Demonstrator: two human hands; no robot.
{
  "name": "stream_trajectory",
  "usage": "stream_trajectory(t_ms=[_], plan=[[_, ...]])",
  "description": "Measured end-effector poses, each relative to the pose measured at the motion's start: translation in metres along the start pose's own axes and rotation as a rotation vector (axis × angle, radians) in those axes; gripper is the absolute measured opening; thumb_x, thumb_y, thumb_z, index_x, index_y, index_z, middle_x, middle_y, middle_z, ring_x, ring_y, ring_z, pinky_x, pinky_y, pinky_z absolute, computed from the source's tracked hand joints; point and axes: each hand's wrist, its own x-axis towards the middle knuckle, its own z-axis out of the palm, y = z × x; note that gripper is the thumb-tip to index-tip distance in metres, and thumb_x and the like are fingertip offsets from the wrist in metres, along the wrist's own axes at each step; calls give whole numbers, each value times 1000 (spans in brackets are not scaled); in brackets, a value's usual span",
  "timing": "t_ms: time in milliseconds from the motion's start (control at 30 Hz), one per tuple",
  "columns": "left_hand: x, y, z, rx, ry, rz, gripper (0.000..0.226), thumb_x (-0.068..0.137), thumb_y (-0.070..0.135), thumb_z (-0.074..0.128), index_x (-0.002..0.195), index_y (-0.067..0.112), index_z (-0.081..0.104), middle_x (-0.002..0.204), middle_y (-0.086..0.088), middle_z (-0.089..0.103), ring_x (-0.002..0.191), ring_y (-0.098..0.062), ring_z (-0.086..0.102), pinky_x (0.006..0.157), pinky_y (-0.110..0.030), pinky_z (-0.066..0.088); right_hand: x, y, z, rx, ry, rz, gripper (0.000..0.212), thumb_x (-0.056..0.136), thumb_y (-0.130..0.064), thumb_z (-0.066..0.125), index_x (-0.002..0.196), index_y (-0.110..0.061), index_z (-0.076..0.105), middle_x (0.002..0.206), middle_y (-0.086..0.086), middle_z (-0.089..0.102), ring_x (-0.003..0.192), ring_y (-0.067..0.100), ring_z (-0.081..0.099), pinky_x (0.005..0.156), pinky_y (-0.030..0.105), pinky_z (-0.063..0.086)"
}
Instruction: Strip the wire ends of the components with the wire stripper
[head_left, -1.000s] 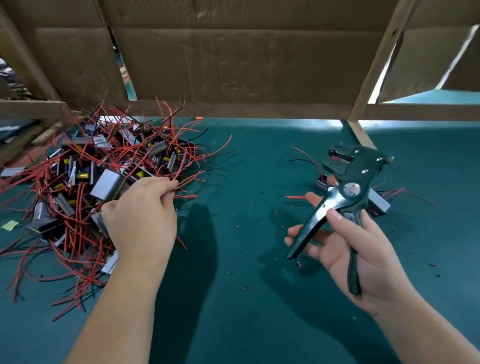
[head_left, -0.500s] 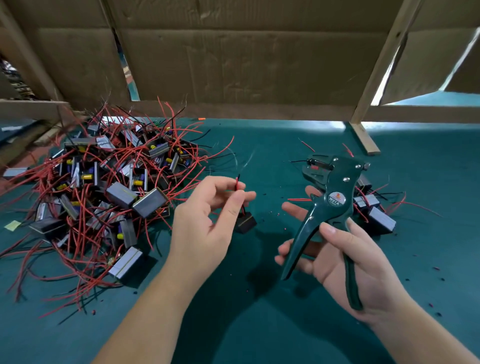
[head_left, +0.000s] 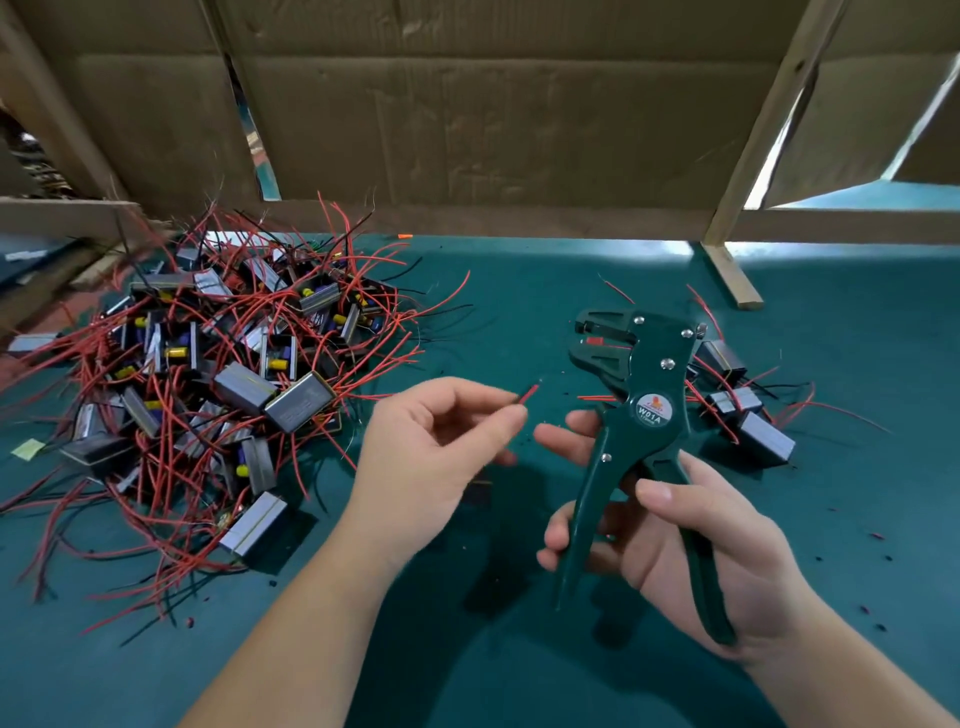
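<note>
Left hand (head_left: 436, 457) is raised over the green table (head_left: 519, 649), thumb and forefinger pinching a red wire (head_left: 528, 395). A short length of the wire pokes out past the fingertips, angled up and right toward the tool but not touching it. A dark shape sits below this hand; cannot tell whether it is the wire's component.

Right hand (head_left: 696, 566) grips the wire stripper (head_left: 641, 395), fingers curled round one dark green handle, thumb across the front. The two handles stand spread apart. The tool is upright, its head up and facing left, just right of the wire tip.

The large pile of components (head_left: 218, 384), grey blocks tangled in red and black leads, lies at left on the table. A smaller group of components (head_left: 748, 415) lies behind and right of the stripper. Small insulation scraps (head_left: 878, 535) dot the mat at right.

A cardboard wall (head_left: 493, 104) and a wooden post (head_left: 769, 119) stand behind.
</note>
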Motion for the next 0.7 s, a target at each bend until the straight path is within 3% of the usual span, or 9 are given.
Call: stream_trajectory(t_ms=[100, 233, 367, 567, 700], plan=[[-1, -5, 2, 98, -63, 18, 13, 76, 12, 79, 71, 22, 72, 62, 1, 69, 54, -12, 66, 49, -18, 48, -1, 0, 2, -23, 7, -20, 66, 69, -19, 80, 126, 2, 52, 135, 24, 50, 79, 43, 61, 76, 59, 48], [-3, -10, 4, 199, -119, 62, 6, 73, 26, 76, 77, 29, 72, 65, 5, 70, 58, -13, 67, 54, -20, 51, -1, 1, 3, -63, 78, -13, 70, 62, -19, 85, 124, -1, 57, 105, 28, 60, 78, 45, 61, 73, 58, 49], [-4, -12, 5, 256, -123, 54, 5, 76, 31, 73, 80, 31, 70, 68, 7, 70, 63, -15, 69, 56, -27, 53, -1, 0, 4, -66, 77, 14, 72, 63, -19, 84, 126, -2, 56, 98, 30, 61, 78, 45, 61, 74, 57, 50], [-3, -7, 9, -3, -10, -106, 13, 90, 21, 65, 79, 27, 61, 85, -1, 70, 60, -12, 68, 46, -19, 44, 0, 1, 4, -64, 90, -3, 67, 64, -17, 83, 124, -1, 57, 112, 28, 61, 78, 46, 60, 73, 59, 49], [1, 0, 4, -187, 97, -112, 13, 95, 17, 56, 82, 18, 58, 67, -1, 68, 47, -13, 57, 44, -17, 44, -1, 0, 3, -49, 72, 11, 69, 63, -17, 84, 123, 1, 57, 127, 22, 57, 77, 45, 61, 73, 58, 50]])
